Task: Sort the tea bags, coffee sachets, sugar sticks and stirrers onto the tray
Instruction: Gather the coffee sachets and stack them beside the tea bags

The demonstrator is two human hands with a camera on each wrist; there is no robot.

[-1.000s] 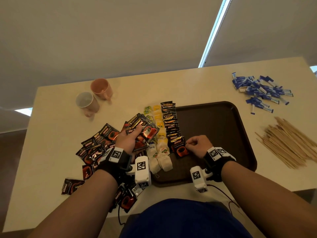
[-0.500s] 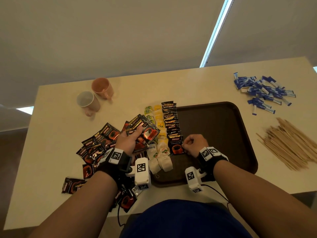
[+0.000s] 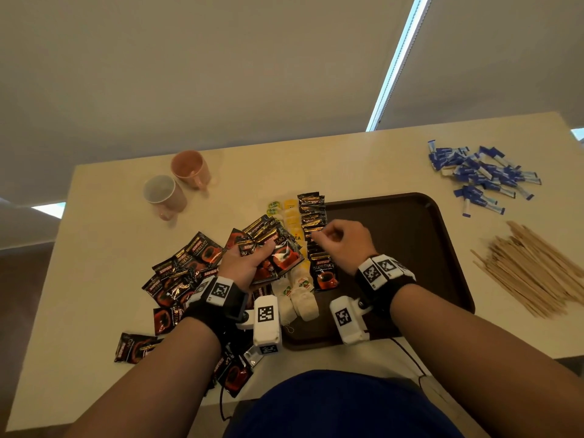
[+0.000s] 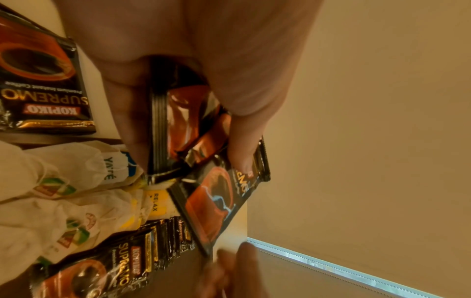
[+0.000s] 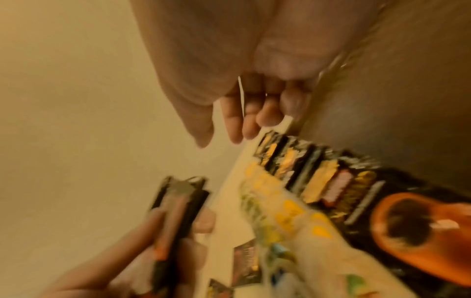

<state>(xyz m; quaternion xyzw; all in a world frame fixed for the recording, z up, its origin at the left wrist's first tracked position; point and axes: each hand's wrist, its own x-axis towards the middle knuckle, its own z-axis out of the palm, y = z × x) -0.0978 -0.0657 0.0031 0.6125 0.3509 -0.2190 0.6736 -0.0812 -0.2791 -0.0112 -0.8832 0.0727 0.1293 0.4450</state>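
Right hand (image 3: pixel 343 243) has risen off the tray (image 3: pixel 426 254), curled and empty. Left hand (image 3: pixel 241 268) grips fanned coffee sachets (image 3: pixel 278 251) just to its left.

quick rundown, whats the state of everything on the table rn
left hand, gripping a bundle of coffee sachets
right hand, fingers curled, empty, over the tray
tea bags, rowed along tray's left edge
coffee row, on tray
loose sachets, scattered on table
sugar sticks, heaped off tray
stirrers, piled off tray
mugs, empty
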